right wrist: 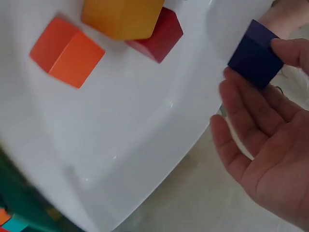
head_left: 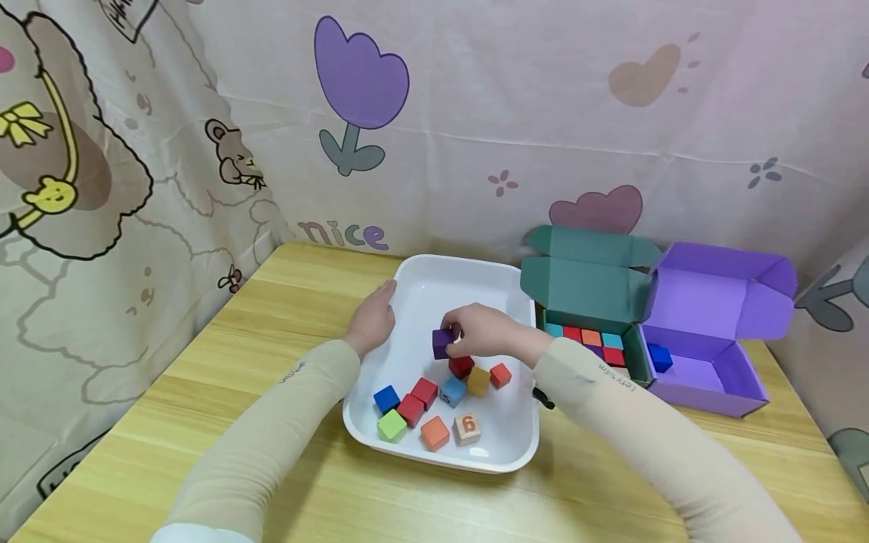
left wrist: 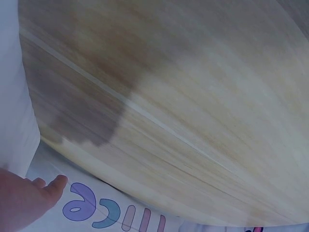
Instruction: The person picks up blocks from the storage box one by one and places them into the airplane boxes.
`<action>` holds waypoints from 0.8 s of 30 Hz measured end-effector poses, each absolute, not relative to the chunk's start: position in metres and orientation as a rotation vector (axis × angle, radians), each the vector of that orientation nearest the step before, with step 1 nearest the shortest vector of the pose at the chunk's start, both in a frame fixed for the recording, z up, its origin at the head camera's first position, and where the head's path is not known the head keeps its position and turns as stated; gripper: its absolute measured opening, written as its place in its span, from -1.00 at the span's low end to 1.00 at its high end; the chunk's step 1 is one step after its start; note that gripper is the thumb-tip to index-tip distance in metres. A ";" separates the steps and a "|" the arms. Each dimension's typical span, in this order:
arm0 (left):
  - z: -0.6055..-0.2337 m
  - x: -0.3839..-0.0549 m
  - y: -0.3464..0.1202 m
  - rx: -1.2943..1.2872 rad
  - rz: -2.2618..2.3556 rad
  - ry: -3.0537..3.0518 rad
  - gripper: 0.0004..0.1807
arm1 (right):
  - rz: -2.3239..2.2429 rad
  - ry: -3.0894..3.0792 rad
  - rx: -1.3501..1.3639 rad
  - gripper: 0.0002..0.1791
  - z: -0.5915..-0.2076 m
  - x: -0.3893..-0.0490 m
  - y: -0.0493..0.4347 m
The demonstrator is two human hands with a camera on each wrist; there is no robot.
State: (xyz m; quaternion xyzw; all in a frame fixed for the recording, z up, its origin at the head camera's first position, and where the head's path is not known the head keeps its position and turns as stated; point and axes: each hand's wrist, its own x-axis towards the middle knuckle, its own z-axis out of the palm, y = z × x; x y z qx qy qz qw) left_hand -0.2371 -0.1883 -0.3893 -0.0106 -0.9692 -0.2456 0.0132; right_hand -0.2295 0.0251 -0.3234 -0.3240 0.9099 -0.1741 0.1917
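Thumb (right wrist: 292, 50) and fingers (right wrist: 251, 101) of the right hand (head_left: 480, 332) pinch a dark purple cube (head_left: 443, 344), holding it above the middle of a white tray (head_left: 437, 294). The left hand (head_left: 371, 320) rests at the tray's left rim, its fingers fairly straight and pointing toward the far end.

Loose cubes lie in the near half of the tray. A dark red cube (head_left: 461, 367) sits just below the right hand, with a mustard cube (head_left: 478, 381) beside it and a red-orange cube (head_left: 500, 375) near the right wall. Left of the mustard one is a light blue cube (head_left: 452, 391). Farther left, two red cubes (head_left: 411, 409) lie side by side, near a blue cube (head_left: 386, 400) and a lime green cube (head_left: 392, 427). Nearest the front wall are an orange cube (head_left: 435, 434) and a plain wooden cube (head_left: 467, 428) marked with a 6.

Right of the tray, on the wooden tabletop (head_left: 305, 290), stands a green box (head_left: 587, 283) with its lid raised, holding rows of coloured cubes (head_left: 591, 338). Adjoining it, an open purple box (head_left: 699, 377) holds a single dark blue cube (head_left: 660, 358). Behind hangs a printed curtain (head_left: 468, 83).
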 end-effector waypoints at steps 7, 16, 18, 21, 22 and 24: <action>-0.389 -0.238 -0.188 -0.030 -0.765 -3.018 -0.43 | -0.579 2.537 -1.036 -0.64 -0.318 -0.233 0.047; -0.392 -0.240 -0.188 -0.026 -0.760 -3.022 -0.43 | -0.657 2.523 -1.114 -0.68 -0.313 -0.235 0.072; -0.393 -0.240 -0.188 -0.025 -0.766 -3.024 -0.43 | -0.674 2.526 -1.115 -0.68 -0.312 -0.235 0.077; -0.393 -0.240 -0.188 -0.023 -0.775 -3.023 -0.43 | -0.691 2.540 -1.123 -0.68 -0.308 -0.235 0.085; -0.393 -0.240 -0.189 -0.025 -0.773 -3.022 -0.43 | -0.696 2.545 -1.125 -0.67 -0.306 -0.235 0.087; -0.393 -0.241 -0.189 -0.027 -0.774 -3.019 -0.43 | -0.696 2.559 -1.149 -0.67 -0.304 -0.235 0.093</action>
